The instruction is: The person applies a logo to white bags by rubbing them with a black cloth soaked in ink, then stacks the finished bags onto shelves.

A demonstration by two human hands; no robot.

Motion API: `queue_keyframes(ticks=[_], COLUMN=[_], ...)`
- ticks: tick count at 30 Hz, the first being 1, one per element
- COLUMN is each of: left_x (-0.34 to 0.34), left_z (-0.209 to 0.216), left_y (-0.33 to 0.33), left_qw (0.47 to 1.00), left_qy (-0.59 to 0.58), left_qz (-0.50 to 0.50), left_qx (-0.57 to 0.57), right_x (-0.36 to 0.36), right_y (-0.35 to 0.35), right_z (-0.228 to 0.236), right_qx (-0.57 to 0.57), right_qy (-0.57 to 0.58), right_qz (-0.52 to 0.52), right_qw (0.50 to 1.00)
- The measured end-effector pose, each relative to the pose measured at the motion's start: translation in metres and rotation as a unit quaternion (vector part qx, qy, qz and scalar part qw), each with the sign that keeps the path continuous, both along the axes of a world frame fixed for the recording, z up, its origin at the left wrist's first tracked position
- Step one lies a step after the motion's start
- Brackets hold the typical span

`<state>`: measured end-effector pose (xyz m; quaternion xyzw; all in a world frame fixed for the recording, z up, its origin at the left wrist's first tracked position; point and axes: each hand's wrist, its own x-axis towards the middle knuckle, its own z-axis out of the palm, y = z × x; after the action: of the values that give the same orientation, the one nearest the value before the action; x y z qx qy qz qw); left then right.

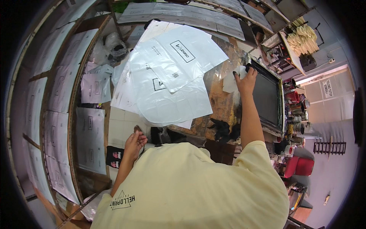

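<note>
My right hand reaches over the table's right side, its dark-stained fingers closed at a white flat piece. Whether that piece is paper, plastic or card I cannot tell. Just right of this hand lies a screen printing frame with dark grey mesh. My left hand hangs low at the left of my body, fingers loosely bent and apart, holding nothing. Ahead of it, white printed plastic bags overlap in a loose pile on the worn wooden table.
Black crumpled rags lie at the table's near edge. Racks with white printed bags laid flat stand at the left, and more shelves run along the far side. Ink cans line the right, with a red chair nearer me.
</note>
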<state>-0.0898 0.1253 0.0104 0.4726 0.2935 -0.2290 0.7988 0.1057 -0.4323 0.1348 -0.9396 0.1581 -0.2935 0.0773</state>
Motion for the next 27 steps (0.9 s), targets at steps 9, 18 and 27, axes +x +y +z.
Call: queue_keyframes(ticks=[9,18,27], left_x=[-0.002,-0.023,-0.018], left_z=[0.009,-0.031,-0.032], left_y=[-0.005,0.025,0.035], left_qw=[0.999,0.992,0.996], left_qy=[-0.017,0.035,0.041], left_qz=[0.017,0.122,0.076], left_qx=[0.024,-0.016,0.010], right_x=[0.034,0.010,-0.026], right_y=[-0.024,-0.125,-0.017], right_z=[0.013,-0.035,-0.119], right_qx=[0.059,0.631,0.895], right_qy=[0.067,-0.101,-0.141], right_qz=[-0.017,-0.057,-0.036], right_qw=[0.996,0.767,0.422])
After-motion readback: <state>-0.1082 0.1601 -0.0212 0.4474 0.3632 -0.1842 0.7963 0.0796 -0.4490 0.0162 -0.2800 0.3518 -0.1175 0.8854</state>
